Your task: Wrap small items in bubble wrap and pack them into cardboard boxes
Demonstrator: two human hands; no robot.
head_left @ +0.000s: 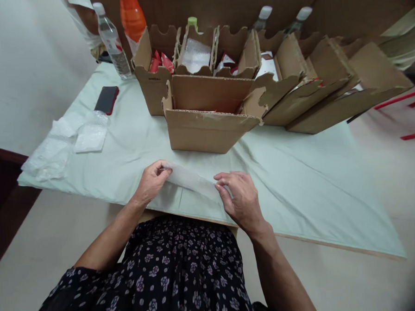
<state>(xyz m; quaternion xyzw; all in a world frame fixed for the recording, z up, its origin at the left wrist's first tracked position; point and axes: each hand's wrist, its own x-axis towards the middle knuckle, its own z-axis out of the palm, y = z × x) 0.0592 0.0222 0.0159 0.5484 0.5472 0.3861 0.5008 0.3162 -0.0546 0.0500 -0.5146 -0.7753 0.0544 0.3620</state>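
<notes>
My left hand (153,180) pinches the left end of a clear bubble-wrap sheet (191,179) that lies near the front edge of the table. My right hand (239,198) pinches the sheet's right end, so the sheet stretches between both hands. The table is covered by a pale green cloth (299,178). Just beyond my hands stands an open cardboard box (206,127).
A pile of bubble-wrap pieces (67,142) lies at the left edge, with a dark phone (106,99) behind it. Several open cardboard boxes (315,80) crowd the far side, some holding red packets (159,63). A water bottle (111,40) and an orange bottle (132,15) stand at the back left.
</notes>
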